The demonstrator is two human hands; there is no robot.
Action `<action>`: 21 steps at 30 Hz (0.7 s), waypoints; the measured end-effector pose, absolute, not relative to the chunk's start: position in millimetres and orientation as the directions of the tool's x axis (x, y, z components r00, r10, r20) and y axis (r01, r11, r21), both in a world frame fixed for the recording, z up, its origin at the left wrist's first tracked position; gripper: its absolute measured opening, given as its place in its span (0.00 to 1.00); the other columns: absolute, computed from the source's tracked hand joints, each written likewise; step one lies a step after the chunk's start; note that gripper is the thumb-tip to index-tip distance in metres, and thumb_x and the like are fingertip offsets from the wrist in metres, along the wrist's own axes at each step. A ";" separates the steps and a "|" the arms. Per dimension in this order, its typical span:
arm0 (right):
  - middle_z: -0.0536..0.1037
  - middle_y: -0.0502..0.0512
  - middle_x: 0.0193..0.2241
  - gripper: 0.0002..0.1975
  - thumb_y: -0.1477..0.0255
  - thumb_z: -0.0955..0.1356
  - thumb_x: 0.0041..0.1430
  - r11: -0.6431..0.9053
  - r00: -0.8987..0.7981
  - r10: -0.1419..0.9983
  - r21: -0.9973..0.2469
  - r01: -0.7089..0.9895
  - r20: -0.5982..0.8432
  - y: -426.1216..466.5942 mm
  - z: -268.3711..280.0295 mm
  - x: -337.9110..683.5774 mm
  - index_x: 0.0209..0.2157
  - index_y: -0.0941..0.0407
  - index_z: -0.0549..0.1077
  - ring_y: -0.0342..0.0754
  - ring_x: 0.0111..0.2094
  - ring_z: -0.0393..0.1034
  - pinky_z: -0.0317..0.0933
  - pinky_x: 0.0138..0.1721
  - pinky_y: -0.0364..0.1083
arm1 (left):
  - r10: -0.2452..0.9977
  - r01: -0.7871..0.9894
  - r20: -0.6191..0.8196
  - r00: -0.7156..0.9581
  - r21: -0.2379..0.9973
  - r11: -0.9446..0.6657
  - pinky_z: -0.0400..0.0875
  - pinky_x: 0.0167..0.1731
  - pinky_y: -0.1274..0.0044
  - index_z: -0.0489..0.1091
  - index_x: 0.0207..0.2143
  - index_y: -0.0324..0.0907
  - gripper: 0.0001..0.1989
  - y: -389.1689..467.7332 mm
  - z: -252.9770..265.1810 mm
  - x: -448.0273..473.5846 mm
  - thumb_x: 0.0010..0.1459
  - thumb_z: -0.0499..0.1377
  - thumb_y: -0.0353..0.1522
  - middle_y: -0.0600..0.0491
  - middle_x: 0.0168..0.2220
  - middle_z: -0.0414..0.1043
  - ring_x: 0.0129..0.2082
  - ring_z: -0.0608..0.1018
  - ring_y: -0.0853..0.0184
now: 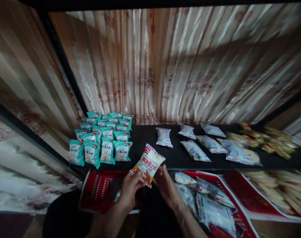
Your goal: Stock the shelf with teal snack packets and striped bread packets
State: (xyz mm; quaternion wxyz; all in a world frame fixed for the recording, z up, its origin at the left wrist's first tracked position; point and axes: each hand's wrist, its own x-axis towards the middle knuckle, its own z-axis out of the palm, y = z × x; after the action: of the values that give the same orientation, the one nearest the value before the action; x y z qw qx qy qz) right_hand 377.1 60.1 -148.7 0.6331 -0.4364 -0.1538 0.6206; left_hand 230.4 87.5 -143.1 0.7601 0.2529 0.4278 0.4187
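My left hand is closed on the lower left corner of a white snack bag with red lettering and striped ends, its thumb on the front. The bag is tilted, held above the shelf's front edge. My right hand is beside the bag's right edge, fingers apart and loosely curved; whether its fingertips touch the bag I cannot tell. Behind the bag, a similar striped-end bag lies on the black shelf, and more bags lie scattered to its right.
Teal-and-white snack bags stand in rows at the shelf's left. Yellowish packs lie at the far right. Below are a red basket, another holding striped-end bags, and a third with pale packs. Pleated sheeting hangs behind.
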 end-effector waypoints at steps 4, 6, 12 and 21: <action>0.79 0.58 0.41 0.24 0.52 0.70 0.49 -0.134 0.187 0.934 -0.782 -0.608 -0.305 56.9 -153.1 361.4 0.41 0.55 0.73 0.55 0.46 0.71 0.63 0.46 0.51 | 0.866 -0.474 -0.448 0.222 0.727 0.497 0.75 0.32 0.75 0.72 0.39 0.36 0.30 82.5 -145.0 247.8 0.35 0.71 0.43 0.45 0.37 0.77 0.35 0.79 0.62; 0.79 0.56 0.40 0.22 0.56 0.72 0.47 -0.128 0.228 0.926 -0.816 -0.564 -0.302 57.2 -152.0 363.5 0.41 0.54 0.73 0.54 0.44 0.72 0.63 0.45 0.50 | 0.863 -0.464 -0.469 0.186 0.733 0.498 0.75 0.29 0.77 0.72 0.37 0.36 0.29 80.9 -146.9 256.4 0.34 0.72 0.43 0.46 0.35 0.77 0.32 0.78 0.64; 0.80 0.54 0.34 0.23 0.58 0.74 0.42 -0.185 0.256 0.902 -0.847 -0.498 -0.348 64.0 -149.7 389.0 0.39 0.55 0.74 0.51 0.36 0.74 0.65 0.41 0.49 | 0.870 -0.342 -0.478 0.121 0.803 0.488 0.73 0.26 0.79 0.71 0.37 0.35 0.26 82.8 -150.9 275.9 0.37 0.70 0.41 0.45 0.34 0.76 0.31 0.78 0.65; 0.80 0.55 0.35 0.23 0.57 0.73 0.44 -0.205 0.250 0.927 -0.934 -0.293 -0.281 86.9 -155.2 415.0 0.40 0.56 0.73 0.50 0.34 0.73 0.63 0.37 0.47 | 0.930 -0.279 -0.365 0.043 0.890 0.362 0.71 0.24 0.82 0.70 0.41 0.38 0.23 107.9 -159.1 288.4 0.41 0.68 0.36 0.48 0.37 0.75 0.30 0.77 0.69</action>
State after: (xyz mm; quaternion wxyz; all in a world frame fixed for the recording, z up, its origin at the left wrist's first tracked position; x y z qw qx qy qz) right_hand 415.0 86.9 -155.2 0.5626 -0.5553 -0.2850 0.5421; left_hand 288.4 107.9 -159.1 0.6478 0.3187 0.5111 0.4664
